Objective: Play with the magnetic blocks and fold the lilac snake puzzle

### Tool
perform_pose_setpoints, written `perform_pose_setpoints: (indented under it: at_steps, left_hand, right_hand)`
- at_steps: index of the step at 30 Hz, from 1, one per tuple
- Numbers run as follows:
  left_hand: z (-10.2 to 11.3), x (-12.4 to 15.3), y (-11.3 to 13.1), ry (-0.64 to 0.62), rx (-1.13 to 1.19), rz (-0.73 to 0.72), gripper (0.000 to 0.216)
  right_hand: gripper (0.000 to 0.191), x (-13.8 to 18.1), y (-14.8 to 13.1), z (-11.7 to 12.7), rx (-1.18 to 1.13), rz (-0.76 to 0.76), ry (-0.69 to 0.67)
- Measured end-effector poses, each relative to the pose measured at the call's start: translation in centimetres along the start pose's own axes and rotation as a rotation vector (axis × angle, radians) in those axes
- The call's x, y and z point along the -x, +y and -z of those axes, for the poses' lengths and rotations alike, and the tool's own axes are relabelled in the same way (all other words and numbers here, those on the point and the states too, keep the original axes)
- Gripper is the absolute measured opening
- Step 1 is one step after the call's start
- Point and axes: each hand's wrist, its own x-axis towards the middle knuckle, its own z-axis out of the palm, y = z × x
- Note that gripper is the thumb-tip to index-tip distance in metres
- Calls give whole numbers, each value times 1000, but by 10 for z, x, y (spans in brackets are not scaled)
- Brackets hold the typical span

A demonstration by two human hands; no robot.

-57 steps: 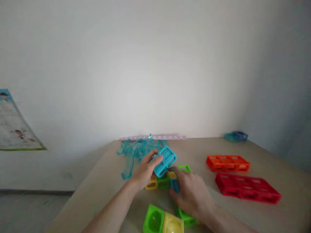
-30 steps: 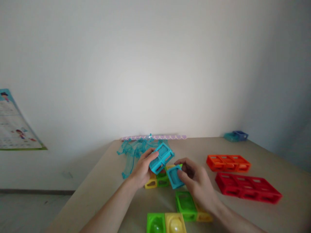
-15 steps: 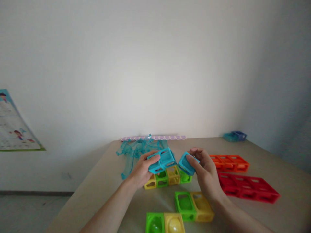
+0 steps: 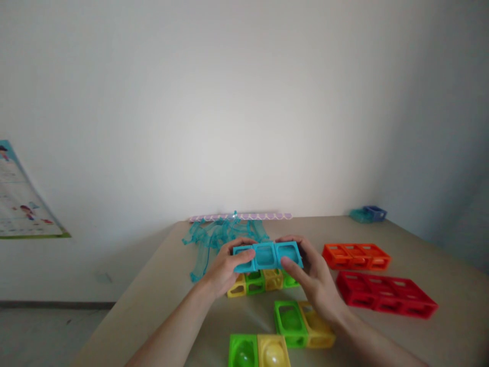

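A row of three light-blue cube blocks is held up over the table between my hands, the cubes side by side and touching. My left hand grips the left cube, thumb across its front. Around the right cube my right hand is closed, with its thumb on the lower front edge. Fingers behind the blocks are partly hidden. Just beneath lies a row of yellow and green cube blocks, partly covered by the blue ones. Nearer me sit a green and yellow pair and another green and yellow pair.
On the table's right side lie an orange block row and a red block row. Clear teal track pieces are heaped at the back left before a purple patterned strip. A dark blue container stands in the far right corner.
My right hand has moved left and brought its single blue cube against the two in my left hand. The blue blocks have turned level and now form one straight row.
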Motion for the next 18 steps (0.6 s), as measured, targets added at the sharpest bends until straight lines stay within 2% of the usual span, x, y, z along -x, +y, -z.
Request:
perform_pose_setpoints:
  at_steps: [3, 6, 8, 13, 18]
  left_hand:
    - [1, -1, 0, 21, 15, 3, 30]
    - [1, -1, 0, 27, 29, -20, 31]
    - [1, -1, -1, 3, 39, -51, 38]
    - [0, 1, -5, -56, -28, -71, 65]
    - [0, 0, -6, -37, -120, -65, 62]
  right_hand:
    - [43, 3, -1, 0, 120, 79, -62]
    - [31, 0, 2, -1, 147, 109, -40]
    - [30, -3, 6, -1, 88, 66, -13]
    - [39, -10, 16, 1, -73, -74, 69]
    - [39, -11, 18, 1, -101, -115, 101]
